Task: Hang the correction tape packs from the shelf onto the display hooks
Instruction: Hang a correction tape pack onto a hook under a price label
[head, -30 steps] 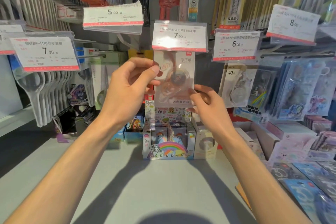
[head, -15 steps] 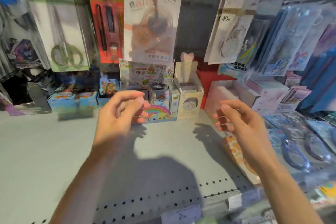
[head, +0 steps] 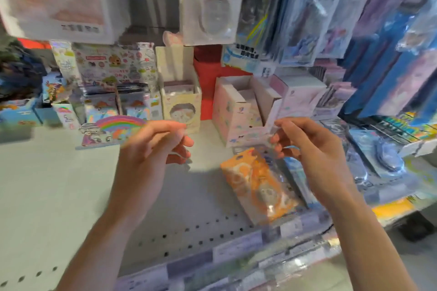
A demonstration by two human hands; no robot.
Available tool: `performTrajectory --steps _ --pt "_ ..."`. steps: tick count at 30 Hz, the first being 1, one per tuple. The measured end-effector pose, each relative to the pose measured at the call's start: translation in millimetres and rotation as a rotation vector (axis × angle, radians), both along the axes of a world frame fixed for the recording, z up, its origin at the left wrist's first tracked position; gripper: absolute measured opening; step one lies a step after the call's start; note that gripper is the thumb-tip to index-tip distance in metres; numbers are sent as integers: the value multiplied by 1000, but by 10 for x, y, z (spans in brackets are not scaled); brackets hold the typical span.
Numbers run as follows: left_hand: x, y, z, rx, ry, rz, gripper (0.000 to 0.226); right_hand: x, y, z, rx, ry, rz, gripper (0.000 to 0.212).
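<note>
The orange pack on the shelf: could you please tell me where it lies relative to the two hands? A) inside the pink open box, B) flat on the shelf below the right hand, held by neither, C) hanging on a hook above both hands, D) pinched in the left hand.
B: the orange pack lies flat on the shelf below the empty right hand; the left hand is empty too.

A stationery shop aisle — packaged goods [head: 205,0] hang in rows above a grey perforated metal shelf [head: 47,184], cartoon-printed display boxes [head: 182,104] line its back, and price-label strips [head: 236,248] run along the front edge.
</note>
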State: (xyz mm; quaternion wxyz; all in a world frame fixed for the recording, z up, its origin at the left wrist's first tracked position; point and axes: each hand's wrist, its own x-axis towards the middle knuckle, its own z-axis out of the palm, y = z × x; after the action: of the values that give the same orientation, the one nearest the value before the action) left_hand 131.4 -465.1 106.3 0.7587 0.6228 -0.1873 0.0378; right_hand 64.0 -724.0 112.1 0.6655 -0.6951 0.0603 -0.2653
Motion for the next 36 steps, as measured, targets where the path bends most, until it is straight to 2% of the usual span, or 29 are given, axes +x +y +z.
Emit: performTrajectory --steps 3,5,9,14,17,20,25,28,30,33,36 --pt "-98 -514 2 -58 36 13 14 3 -501 19 -63 -35 75 16" --pt "-183 -935 20 -70 42 24 4 19 -869 47 -83 -33 113 14" --pt "-360 -1764 85 1 13 51 22 46 -1628 97 -101 -5 140 14" --pt "-290 -2520 119 116 7 -25 9 87 -2439 108 -236 40 130 10" --pt "-147 -2896 116 223 33 -153 5 125 -2895 37 -396 115 78 10" --pt "38 -3236 60 360 25 -263 5 161 -3265 -58 -472 182 19 8" --pt "301 -3769 -80 595 -93 -327 4 191 -3675 -218 -620 318 -136 15" --pt "401 -4015 -191 771 -177 -332 7 173 -3808 -329 -751 468 -131 9" --pt "469 -4150 -239 888 -252 -318 14 183 -3849 -373 -829 536 -109 14" --pt "521 -4302 -265 1061 -349 -296 31 209 -3899 -402 -843 574 -62 18" --pt "533 -4396 -300 1165 -408 -250 40 237 -3960 -418 -750 535 -44 8"
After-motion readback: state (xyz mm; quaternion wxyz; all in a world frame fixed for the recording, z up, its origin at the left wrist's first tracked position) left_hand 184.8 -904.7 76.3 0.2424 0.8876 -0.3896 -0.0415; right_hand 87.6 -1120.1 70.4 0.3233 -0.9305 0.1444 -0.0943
